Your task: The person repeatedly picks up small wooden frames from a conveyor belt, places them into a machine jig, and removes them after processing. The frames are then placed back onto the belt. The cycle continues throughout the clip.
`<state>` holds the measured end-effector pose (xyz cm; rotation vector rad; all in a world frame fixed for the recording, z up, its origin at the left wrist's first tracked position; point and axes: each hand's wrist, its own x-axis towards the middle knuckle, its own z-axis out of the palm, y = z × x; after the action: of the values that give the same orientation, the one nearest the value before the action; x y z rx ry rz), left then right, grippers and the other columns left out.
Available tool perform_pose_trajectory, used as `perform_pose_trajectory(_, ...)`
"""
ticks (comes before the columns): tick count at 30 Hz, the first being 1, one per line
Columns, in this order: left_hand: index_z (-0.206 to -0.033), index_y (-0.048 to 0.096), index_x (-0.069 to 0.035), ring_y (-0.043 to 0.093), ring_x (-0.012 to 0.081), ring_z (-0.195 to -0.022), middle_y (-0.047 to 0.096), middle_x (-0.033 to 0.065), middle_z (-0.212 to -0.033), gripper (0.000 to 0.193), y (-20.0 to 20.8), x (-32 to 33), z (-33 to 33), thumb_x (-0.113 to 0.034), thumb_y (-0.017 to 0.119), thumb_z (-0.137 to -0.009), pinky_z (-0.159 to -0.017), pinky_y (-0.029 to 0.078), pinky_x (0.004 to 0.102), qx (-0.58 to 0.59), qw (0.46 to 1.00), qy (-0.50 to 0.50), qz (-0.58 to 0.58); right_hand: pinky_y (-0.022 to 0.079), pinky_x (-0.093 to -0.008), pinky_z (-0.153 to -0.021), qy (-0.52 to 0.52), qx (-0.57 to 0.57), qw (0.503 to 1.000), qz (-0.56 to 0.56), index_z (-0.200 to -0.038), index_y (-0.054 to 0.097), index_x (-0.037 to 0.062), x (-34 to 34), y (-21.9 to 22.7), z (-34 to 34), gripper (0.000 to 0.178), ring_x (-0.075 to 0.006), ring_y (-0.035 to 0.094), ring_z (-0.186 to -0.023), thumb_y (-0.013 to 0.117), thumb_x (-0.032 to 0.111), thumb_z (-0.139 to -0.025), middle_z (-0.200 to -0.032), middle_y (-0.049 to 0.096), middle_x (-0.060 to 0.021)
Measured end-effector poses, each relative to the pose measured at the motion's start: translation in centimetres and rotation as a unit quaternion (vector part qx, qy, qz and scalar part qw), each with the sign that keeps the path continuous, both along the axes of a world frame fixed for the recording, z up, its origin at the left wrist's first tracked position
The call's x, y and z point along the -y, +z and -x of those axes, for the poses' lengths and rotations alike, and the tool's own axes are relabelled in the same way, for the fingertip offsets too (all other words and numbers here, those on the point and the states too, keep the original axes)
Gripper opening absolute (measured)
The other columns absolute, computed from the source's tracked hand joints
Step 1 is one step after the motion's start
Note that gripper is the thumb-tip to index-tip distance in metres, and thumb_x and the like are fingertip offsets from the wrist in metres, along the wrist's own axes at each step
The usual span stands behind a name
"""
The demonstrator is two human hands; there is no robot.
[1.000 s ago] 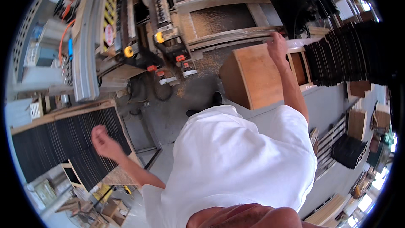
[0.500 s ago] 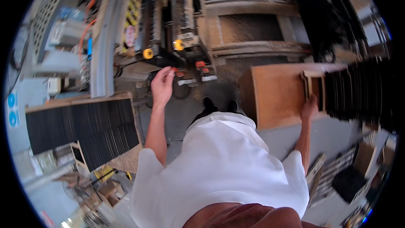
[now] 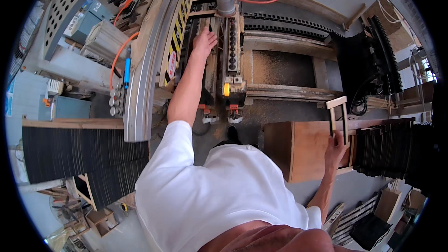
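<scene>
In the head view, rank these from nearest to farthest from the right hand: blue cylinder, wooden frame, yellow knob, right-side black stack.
1. Wooden frame: held in the right hand.
2. Right-side black stack: just right of that hand.
3. Yellow knob: on the machine, ahead and left.
4. Blue cylinder: farther left, beside the metal rail.

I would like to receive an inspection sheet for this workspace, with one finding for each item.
Surface: brown box bears a row of dark pieces.
Job's things: pale wooden frame, in the right hand.
Clutter: sawdust about the machine.
Hands: right grips the frame; left hand is over the machine, contact unclear.
Cables: orange hose at left, red hose at top.
Surroundings: dark stack at left.
</scene>
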<state>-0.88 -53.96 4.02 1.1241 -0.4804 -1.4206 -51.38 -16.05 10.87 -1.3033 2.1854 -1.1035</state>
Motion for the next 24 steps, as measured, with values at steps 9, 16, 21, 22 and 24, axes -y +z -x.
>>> perform_pose_trajectory(9, -0.126, 0.042, 0.006, 0.057, 0.0353, -0.109, 0.054, 0.021, -0.116, 0.061, -1.4, 12.7, -0.1, -0.037, 0.063, -0.09, -0.087, 0.054, 0.0481, -0.102, 0.98, 0.158, -0.059, 0.044, -0.0321, -0.061, 0.089, -0.066, 0.994, -0.011, -0.106, 0.063, 0.0038, 3.7, 2.4, -9.6, 0.026, -0.0191, 0.051, -0.066, 0.066, -0.001, -0.081, -0.073, 0.053, -0.0078)
perform_pose_trajectory(16, -0.123, 0.042, 0.009, 0.062, 0.0313, -0.094, 0.055, 0.02, -0.112, 0.045, -3.2, 7.9, -1.3, -0.015, 0.061, -0.09, -0.077, 0.06, 0.0404, -0.121, 0.976, 0.179, 0.001, 0.046, -0.0388, -0.072, 0.235, -0.148, 0.96, 0.037, -0.101, 0.063, 0.0069, 13.9, 4.9, -15.5, 0.027, -0.0286, 0.057, -0.079, 0.067, -0.001, -0.075, -0.081, 0.061, -0.0096)
perform_pose_trajectory(21, -0.114, 0.047, 0.002, 0.061, 0.0305, -0.1, 0.055, 0.0151, -0.109, 0.03, -1.9, -4.3, 2.0, -0.015, 0.058, -0.092, -0.083, 0.055, 0.042, -0.117, 0.982, 0.145, 0.002, 0.048, -0.0382, -0.075, 0.406, -0.2, 0.882, 0.132, -0.1, 0.064, 0.0069, 23.7, 5.6, -22.3, 0.026, -0.0306, 0.059, -0.085, 0.068, 0.002, -0.075, -0.086, 0.064, -0.0114)
perform_pose_trajectory(22, -0.112, 0.049, 0.001, 0.061, 0.0294, -0.099, 0.056, 0.0132, -0.106, 0.026, -1.8, -6.2, 2.3, -0.013, 0.058, -0.091, -0.083, 0.054, 0.0421, -0.145, 0.983, 0.112, 0.015, 0.049, -0.0396, -0.078, 0.434, -0.202, 0.864, 0.154, -0.1, 0.064, 0.0071, 25.4, 5.5, -23.8, 0.027, -0.0321, 0.059, -0.089, 0.068, 0.002, -0.074, -0.091, 0.065, -0.0119)
perform_pose_trajectory(24, -0.105, 0.053, -0.003, 0.062, 0.0271, -0.098, 0.061, 0.0112, -0.103, 0.017, -2.4, -9.2, 2.3, -0.007, 0.056, -0.089, -0.084, 0.052, 0.0433, -0.183, 0.977, 0.103, 0.045, 0.048, -0.0418, -0.083, 0.485, -0.205, 0.833, 0.168, -0.1, 0.065, 0.0075, 28.3, 5.0, -27.5, 0.027, -0.0332, 0.06, -0.094, 0.068, 0.003, -0.074, -0.098, 0.067, -0.0124)
